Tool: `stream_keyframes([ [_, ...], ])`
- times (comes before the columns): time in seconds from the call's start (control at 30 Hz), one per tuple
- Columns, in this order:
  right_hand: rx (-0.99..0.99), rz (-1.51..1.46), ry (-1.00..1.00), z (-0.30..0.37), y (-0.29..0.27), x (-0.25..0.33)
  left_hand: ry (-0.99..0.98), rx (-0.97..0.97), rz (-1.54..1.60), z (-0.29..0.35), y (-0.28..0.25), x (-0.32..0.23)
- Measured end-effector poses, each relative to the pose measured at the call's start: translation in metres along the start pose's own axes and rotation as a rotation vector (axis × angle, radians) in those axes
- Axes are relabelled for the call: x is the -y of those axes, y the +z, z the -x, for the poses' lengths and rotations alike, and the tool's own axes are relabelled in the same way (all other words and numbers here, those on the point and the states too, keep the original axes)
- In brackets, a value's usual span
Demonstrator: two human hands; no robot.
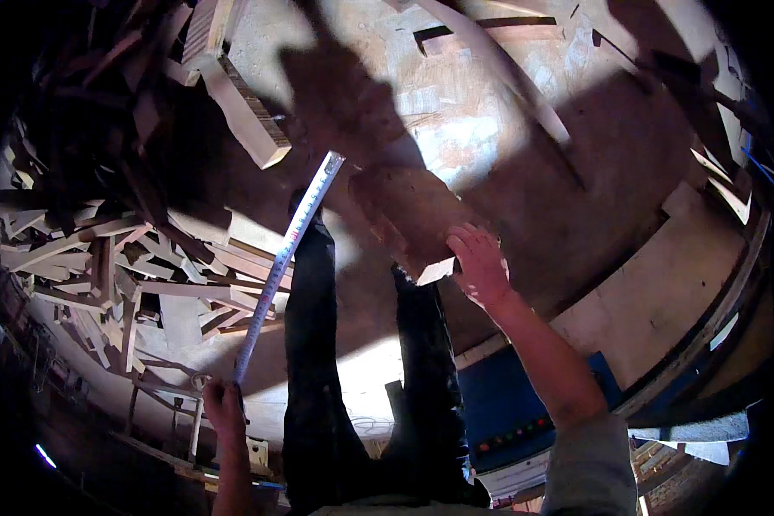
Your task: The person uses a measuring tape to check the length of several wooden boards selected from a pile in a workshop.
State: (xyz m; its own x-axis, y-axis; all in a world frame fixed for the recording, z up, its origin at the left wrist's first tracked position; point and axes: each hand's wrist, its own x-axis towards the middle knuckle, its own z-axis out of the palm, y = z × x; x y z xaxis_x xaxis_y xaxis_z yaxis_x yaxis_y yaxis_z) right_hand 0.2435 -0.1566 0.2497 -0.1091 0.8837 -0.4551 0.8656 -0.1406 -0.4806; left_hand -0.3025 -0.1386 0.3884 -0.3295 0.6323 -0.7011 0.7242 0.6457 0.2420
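My left hand [224,406] is closed at the lower end of a tape measure. Its pale blade [277,271] runs out long and stiff, slanting up and away to a hooked end just left of a wooden block. My right hand [480,261] grips the near right end of that wooden block [417,211], which is brown and thick and mostly in shadow. Only a small part of the block's near end catches bright light. The blade's tip appears close to the block's far left corner; whether they touch I cannot tell. The tape's case is hidden in my left hand.
Offcuts and curved wood pieces [103,267] lie heaped at the left. A stack of boards [242,112] juts in at the upper left. A long strip [499,73] lies at the far side. On the right are a curved pale panel [662,288] and a blue box with buttons [503,404].
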Motion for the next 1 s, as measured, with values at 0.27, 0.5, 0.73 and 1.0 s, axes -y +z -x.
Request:
stream_keyframes([
  [0.27, -0.048, 0.087, -0.159, -0.015, 0.012, 0.028, -0.101, -0.024, 0.019, 0.009, 0.008, -0.025],
  [0.5, -0.049, 0.144, -0.045, -0.009, 0.025, 0.041, -0.046, -0.037, 0.079, 0.011, 0.003, -0.01],
  [0.73, -0.074, 0.068, 0.192, -0.025, 0.013, 0.025, -0.032, -0.089, 0.023, 0.017, 0.0, -0.002],
  [1.0, 0.018, -0.329, 0.849, -0.052, -0.025, 0.06, 0.022, -0.073, 0.001, 0.032, -0.025, -0.02],
])
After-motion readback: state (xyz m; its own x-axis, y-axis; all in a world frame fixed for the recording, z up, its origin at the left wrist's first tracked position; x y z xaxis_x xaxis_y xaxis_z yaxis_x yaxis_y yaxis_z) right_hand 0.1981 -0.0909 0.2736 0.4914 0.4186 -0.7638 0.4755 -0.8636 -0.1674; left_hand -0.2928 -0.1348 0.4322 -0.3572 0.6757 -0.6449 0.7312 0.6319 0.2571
